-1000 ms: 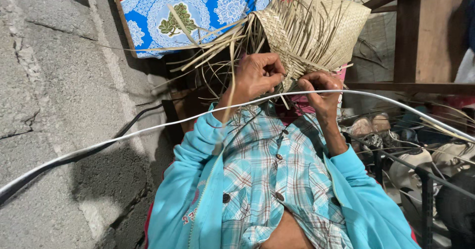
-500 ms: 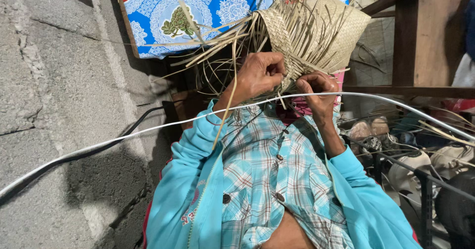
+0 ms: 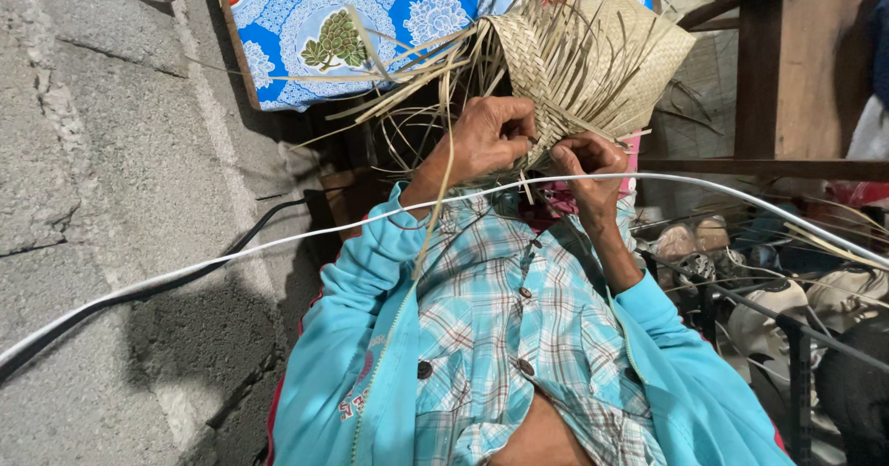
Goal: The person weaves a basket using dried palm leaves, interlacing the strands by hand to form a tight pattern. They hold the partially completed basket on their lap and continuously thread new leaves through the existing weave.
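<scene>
Tablecloth point(image 3: 306, 31), blue with white flowers, hangs behind. Woven straw basket point(image 3: 593, 68), half finished, lies tilted at chest height, loose strips fanning toward the upper left; nothing shows inside. Left hand point(image 3: 486, 137) and right hand point(image 3: 588, 161) each pinch strips at its lower edge.

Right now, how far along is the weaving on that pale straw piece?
Done: a tight plaited section of the pale woven straw piece. In hand: the left hand and right hand pinch strands at its lower edge. Left: many loose straw strips stick out unwoven on the left and top.
</scene>
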